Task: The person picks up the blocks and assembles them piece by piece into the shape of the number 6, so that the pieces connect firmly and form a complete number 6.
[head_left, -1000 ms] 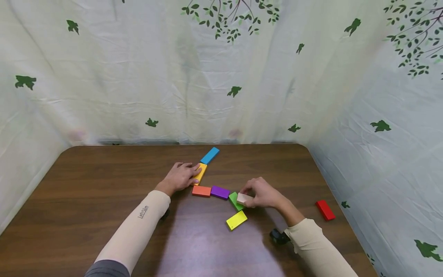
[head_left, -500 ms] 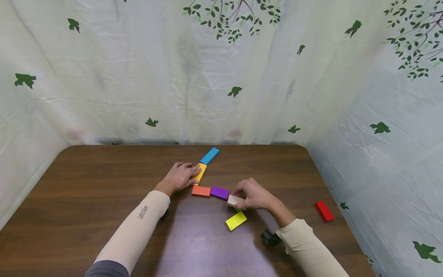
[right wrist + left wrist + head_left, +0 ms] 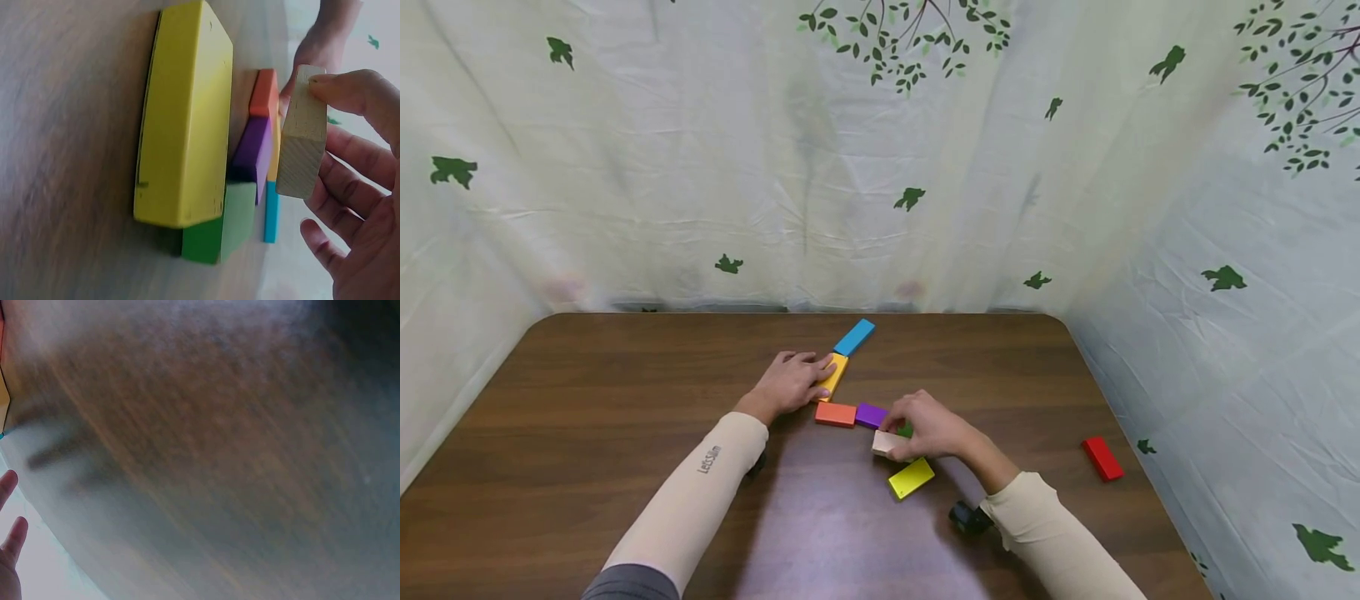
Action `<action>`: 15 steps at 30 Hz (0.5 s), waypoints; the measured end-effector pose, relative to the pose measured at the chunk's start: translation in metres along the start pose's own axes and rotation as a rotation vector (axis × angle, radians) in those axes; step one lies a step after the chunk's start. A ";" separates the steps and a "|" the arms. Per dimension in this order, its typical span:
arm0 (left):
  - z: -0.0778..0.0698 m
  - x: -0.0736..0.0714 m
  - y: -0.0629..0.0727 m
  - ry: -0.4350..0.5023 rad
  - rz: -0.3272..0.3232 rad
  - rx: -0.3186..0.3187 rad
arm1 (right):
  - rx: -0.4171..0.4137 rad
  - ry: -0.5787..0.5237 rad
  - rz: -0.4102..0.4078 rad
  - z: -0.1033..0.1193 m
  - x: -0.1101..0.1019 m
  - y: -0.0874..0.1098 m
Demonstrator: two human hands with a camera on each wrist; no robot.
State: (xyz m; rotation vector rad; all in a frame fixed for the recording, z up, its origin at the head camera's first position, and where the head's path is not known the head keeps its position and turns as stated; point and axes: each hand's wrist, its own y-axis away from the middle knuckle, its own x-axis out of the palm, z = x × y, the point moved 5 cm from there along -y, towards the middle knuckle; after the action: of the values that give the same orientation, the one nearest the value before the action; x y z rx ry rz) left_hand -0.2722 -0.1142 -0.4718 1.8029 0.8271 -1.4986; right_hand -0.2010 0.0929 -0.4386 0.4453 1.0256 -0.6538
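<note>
My right hand [image 3: 928,427] pinches a plain wooden block [image 3: 887,443] between thumb and fingers. In the right wrist view the wooden block [image 3: 301,134] is held up off the table, with its end grain facing the camera. Partly hidden behind this hand lies a green block [image 3: 906,430], and a yellow block [image 3: 912,478] is just nearer to me. My left hand [image 3: 787,383] rests over an amber block [image 3: 837,372], its fingers extended across it. From the amber block's near end, an orange-red block [image 3: 836,414] and a purple block [image 3: 871,415] run rightward end to end.
A blue block [image 3: 855,337] meets the amber block's far end. Far to the right, a red block [image 3: 1102,458] lies alone near the edge of the brown wooden table [image 3: 625,367]. A white leaf-print curtain [image 3: 737,167] hangs behind and along the sides.
My right hand has moved left with the wooden block, passing over the green block to a spot in front of the purple one. The left hand has stayed in place.
</note>
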 end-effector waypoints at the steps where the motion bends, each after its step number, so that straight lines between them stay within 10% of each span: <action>1: 0.000 0.000 0.000 0.001 0.000 0.000 | -0.007 -0.003 0.002 0.001 0.001 -0.001; 15: 0.000 -0.001 0.000 0.017 -0.007 -0.004 | -0.101 0.017 0.019 0.017 0.015 -0.012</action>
State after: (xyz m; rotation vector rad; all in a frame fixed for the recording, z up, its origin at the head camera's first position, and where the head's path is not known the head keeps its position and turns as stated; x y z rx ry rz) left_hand -0.2720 -0.1142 -0.4711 1.8143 0.8452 -1.4865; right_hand -0.1931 0.0694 -0.4448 0.3722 1.0640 -0.5799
